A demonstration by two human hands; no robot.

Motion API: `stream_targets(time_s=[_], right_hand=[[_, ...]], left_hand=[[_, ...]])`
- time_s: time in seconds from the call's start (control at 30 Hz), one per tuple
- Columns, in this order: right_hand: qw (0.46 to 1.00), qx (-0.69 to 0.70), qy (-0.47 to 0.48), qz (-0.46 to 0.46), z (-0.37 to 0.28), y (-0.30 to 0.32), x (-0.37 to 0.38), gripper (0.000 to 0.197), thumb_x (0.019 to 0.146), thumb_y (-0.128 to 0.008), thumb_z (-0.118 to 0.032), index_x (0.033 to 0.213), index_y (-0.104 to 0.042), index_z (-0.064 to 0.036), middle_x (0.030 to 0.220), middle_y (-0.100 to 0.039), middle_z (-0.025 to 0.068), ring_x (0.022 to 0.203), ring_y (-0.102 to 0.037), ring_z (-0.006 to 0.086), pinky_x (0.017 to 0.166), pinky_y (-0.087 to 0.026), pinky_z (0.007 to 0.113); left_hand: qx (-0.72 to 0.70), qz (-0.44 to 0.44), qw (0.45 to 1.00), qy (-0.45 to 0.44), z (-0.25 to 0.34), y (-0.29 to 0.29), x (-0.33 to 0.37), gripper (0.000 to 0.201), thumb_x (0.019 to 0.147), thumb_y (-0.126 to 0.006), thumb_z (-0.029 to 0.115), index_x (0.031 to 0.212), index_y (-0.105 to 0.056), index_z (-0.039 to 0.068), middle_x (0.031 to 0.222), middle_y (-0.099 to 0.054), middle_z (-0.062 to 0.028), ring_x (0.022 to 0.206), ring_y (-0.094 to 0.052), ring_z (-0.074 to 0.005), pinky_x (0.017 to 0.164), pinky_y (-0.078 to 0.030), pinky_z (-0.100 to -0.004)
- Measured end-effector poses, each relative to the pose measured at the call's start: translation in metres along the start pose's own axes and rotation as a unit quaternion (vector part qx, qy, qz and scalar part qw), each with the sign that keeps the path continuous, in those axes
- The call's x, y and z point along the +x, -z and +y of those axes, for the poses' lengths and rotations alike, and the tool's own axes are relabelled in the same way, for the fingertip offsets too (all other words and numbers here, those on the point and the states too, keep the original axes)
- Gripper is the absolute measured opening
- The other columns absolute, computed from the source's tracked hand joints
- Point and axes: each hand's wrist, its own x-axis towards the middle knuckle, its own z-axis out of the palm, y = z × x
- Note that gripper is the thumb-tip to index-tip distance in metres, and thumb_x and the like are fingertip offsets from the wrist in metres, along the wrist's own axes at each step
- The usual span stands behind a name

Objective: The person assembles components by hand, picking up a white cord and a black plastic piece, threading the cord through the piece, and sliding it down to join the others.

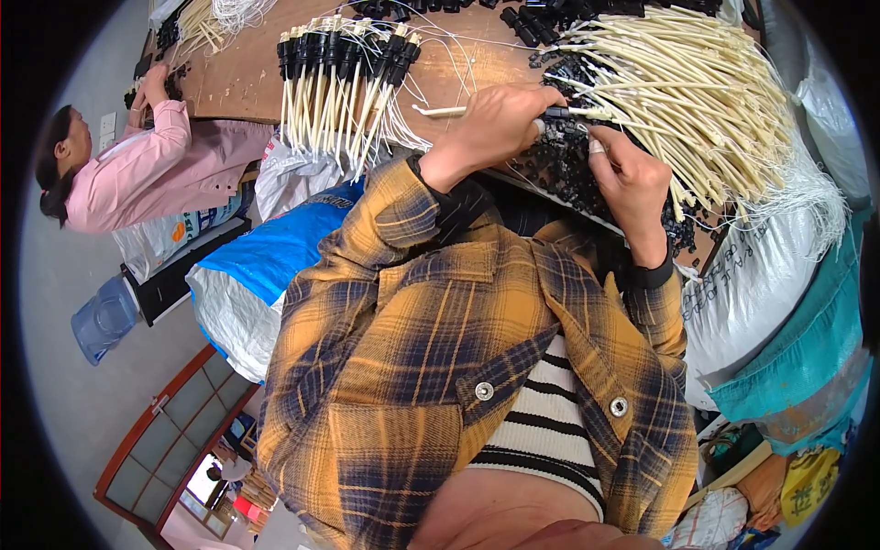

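My left hand [495,126] is closed round a thin cream-coloured stick [442,111], whose tip pokes out to the left. At the thumb side of that hand sits a small black plastic fitting [556,112], in line with the stick. Just to the right, my right hand [632,181] has its fingers curled in a pinch, close to the fitting; what lies in them is too small to make out. Beneath both hands spreads a heap of small black plastic parts [570,170]. A large pile of cream sticks [697,101] with white cords lies beside my right hand.
Left on the wooden table [449,69] lies a bundle of cream sticks with black ends [344,69]. Black fittings [532,23] line the far side. A co-worker in pink [147,174] works at the left. A blue sack [293,243] and a white sack [761,284] flank me.
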Motion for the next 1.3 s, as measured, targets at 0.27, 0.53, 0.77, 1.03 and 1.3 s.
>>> stream_targets(time_s=[0.27, 0.53, 0.77, 1.03, 1.3], right_hand=[[1.000, 0.000, 0.003, -0.005, 0.000, -0.009, -0.002, 0.010, 0.080, -0.068, -0.008, 0.091, -0.070, -0.0071, 0.071, -0.067, 0.0067, 0.053, -0.062, 0.0171, 0.050, -0.047, 0.027], [0.992, 0.109, -0.015, -0.054, -0.011, -0.013, -0.003, 0.017, 0.087, -0.060, -0.007, 0.104, -0.063, -0.0065, 0.073, -0.063, 0.0160, 0.061, -0.064, 0.0303, 0.054, -0.048, 0.035], [0.998, 0.029, -0.039, -0.045, -0.012, -0.010, 0.001, 0.016, 0.088, -0.062, -0.010, 0.103, -0.062, -0.0078, 0.071, -0.062, 0.0166, 0.060, -0.063, 0.0310, 0.053, -0.048, 0.035], [0.972, 0.230, -0.037, -0.021, -0.015, -0.010, -0.001, 0.009, 0.088, -0.062, -0.012, 0.095, -0.065, -0.0068, 0.072, -0.063, 0.0151, 0.060, -0.063, 0.0303, 0.053, -0.048, 0.035], [0.975, 0.159, -0.152, -0.040, 0.002, -0.003, -0.016, 0.011, 0.088, -0.060, -0.005, 0.096, -0.067, -0.0012, 0.066, -0.057, -0.0002, 0.056, -0.044, 0.0044, 0.051, -0.037, 0.021]], left_hand=[[0.013, -0.037, 0.999, -0.032, 0.004, -0.002, -0.001, 0.039, 0.072, -0.064, -0.002, 0.109, -0.059, 0.005, 0.091, -0.066, -0.0162, 0.089, -0.062, -0.0360, 0.073, -0.048, -0.0430], [-0.046, -0.153, 0.987, -0.003, 0.018, 0.008, 0.008, 0.042, 0.072, -0.057, -0.006, 0.112, -0.057, 0.005, 0.092, -0.066, -0.0159, 0.089, -0.063, -0.0343, 0.074, -0.049, -0.0413], [-0.086, 0.051, 0.990, -0.100, 0.008, 0.007, 0.005, 0.028, 0.068, -0.067, -0.006, 0.095, -0.065, 0.003, 0.086, -0.068, -0.0068, 0.083, -0.065, -0.0223, 0.075, -0.051, -0.0308], [-0.171, 0.091, 0.972, -0.134, 0.011, 0.007, -0.001, 0.014, 0.067, -0.071, -0.003, 0.075, -0.067, 0.007, 0.082, -0.067, -0.0026, 0.083, -0.064, -0.0204, 0.075, -0.052, -0.0320], [0.267, 0.224, 0.937, 0.034, -0.078, 0.012, 0.001, 0.014, 0.075, -0.067, 0.016, 0.087, -0.069, 0.008, 0.089, -0.067, -0.0077, 0.085, -0.063, -0.0263, 0.077, -0.051, -0.0381]])
